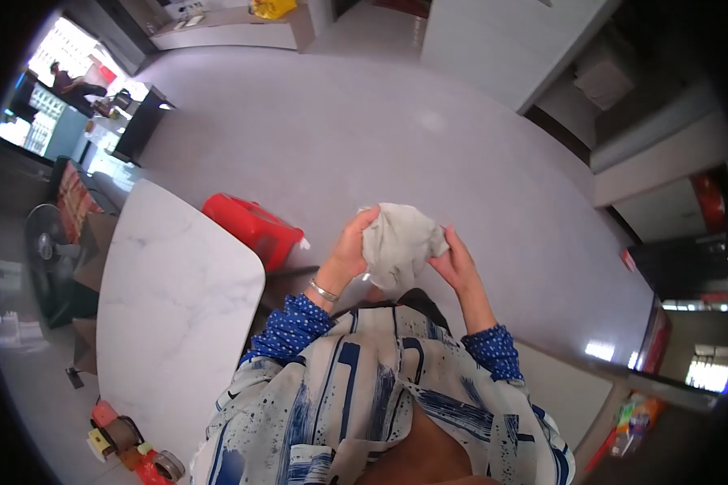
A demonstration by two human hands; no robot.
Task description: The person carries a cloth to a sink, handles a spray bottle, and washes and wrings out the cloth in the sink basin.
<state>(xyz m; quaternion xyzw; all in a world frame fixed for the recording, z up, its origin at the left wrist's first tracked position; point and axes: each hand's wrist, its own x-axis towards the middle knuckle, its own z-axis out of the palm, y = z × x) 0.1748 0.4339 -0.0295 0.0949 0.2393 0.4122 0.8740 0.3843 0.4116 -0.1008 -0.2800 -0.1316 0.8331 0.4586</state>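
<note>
A crumpled off-white cloth (pixel 400 245) hangs between my two hands, in front of my body and above the floor. My left hand (pixel 351 249) grips its left edge, with the thumb near the top; a silver bracelet is on that wrist. On the other side, my right hand (pixel 456 260) pinches the cloth's right edge between thumb and fingers. Blue dotted sleeves cover both forearms. The lower part of the cloth hangs over my foot, which is partly hidden.
A white marble-patterned table (pixel 178 299) stands at the left, with a red bin (pixel 255 229) beside it. Toys (pixel 129 444) lie at the lower left. A fan (pixel 47 246) is at the far left. A person (pixel 65 81) sits far back.
</note>
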